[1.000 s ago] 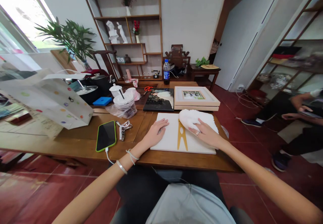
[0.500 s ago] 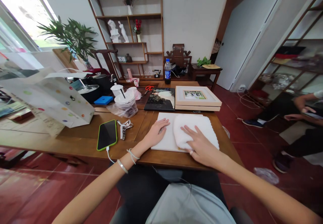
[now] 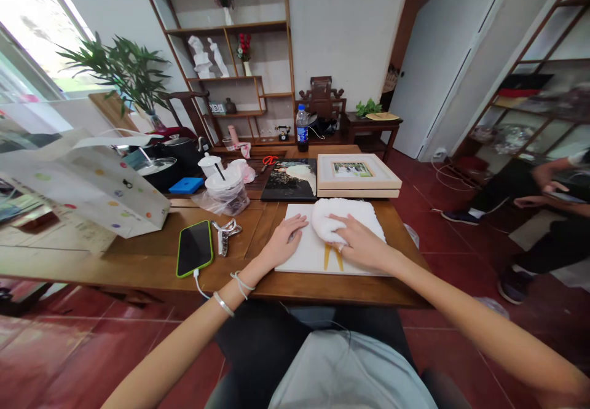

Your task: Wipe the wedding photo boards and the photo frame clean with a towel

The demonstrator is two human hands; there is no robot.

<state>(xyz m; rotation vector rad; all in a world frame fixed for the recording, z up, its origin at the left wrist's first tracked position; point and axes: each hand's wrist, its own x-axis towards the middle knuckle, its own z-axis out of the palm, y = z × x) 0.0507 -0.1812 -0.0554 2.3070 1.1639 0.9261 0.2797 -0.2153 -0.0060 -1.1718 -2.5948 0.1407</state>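
A white board (image 3: 308, 253) with a gold wooden stand piece (image 3: 332, 258) on it lies flat on the wooden table (image 3: 147, 255) in front of me. My left hand (image 3: 282, 242) rests flat on the board's left edge with its fingers stretched out. My right hand (image 3: 358, 242) presses a white cloth (image 3: 328, 220) onto the middle of the board, fingers spread over the cloth.
A green-cased phone (image 3: 194, 247) on a cable and a metal clip (image 3: 224, 232) lie to the left. Behind the board are a dark picture (image 3: 290, 179) and a framed picture (image 3: 356, 174). A dotted paper bag (image 3: 87, 189), cups and pots stand at left. Another person (image 3: 544, 200) sits at right.
My right hand has wiped the cloth across the board, from the far right to the near edge, then back to the middle. My left hand stayed on the board's left edge.
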